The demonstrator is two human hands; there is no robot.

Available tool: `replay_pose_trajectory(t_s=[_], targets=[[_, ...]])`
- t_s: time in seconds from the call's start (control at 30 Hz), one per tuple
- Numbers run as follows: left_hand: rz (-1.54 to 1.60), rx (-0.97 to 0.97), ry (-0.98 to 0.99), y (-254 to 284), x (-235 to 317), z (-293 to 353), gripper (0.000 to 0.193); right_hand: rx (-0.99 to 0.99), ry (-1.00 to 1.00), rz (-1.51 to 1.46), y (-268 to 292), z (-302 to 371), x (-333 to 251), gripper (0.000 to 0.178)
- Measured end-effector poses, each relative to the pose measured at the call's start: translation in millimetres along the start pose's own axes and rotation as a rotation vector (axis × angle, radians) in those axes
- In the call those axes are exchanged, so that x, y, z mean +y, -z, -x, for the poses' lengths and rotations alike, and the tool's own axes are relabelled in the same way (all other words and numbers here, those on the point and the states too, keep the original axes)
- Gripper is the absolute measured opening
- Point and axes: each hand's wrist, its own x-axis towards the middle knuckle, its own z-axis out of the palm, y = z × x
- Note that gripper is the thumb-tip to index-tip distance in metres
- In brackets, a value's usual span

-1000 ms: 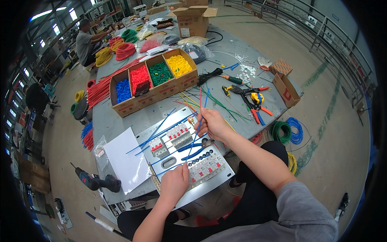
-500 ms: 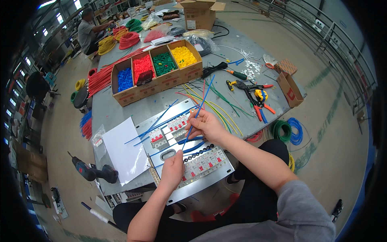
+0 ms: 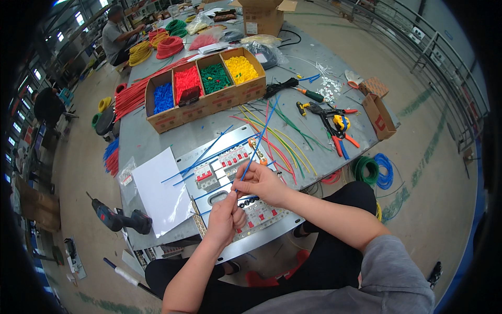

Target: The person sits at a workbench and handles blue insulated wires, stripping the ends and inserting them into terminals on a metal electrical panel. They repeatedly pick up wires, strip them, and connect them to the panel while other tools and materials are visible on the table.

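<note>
A long blue wire (image 3: 266, 124) slants up and away from my two hands, which meet over a metal mounting plate (image 3: 186, 157). My right hand (image 3: 263, 184) pinches the wire between thumb and fingers. Close below it, my left hand (image 3: 222, 219) is closed on the wire's lower end. Red-switched circuit breakers (image 3: 234, 159) sit in the plate's far row. A near row of breakers (image 3: 263, 215) is partly covered by my hands. More blue wires (image 3: 196, 166) lie loose across the plate's left side.
A divided cardboard box (image 3: 209, 109) holds blue, red, green and yellow pieces. White paper (image 3: 159, 188) and a power drill (image 3: 121, 220) lie left. Loose coloured wires (image 3: 285, 142), pliers (image 3: 330, 125) and a tape measure (image 3: 341, 123) are right. Another person (image 3: 114, 39) sits far left.
My right hand has come down along the blue wire to my left hand, which has risen slightly. The two hands now touch or nearly touch.
</note>
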Motion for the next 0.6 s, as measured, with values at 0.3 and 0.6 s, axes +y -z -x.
replay_pose_trajectory(t_s=[0.3, 0.6], targets=[[-0.038, 0.05, -0.024, -6, -1, -9, 0.048, 0.04, -0.014, -0.024, 14, -7, -13, 0.023], [-0.443, 0.074, -0.13, 0, -13, -4, 0.047, 0.023, -0.021, -0.256, 42, -8, -31, 0.022]])
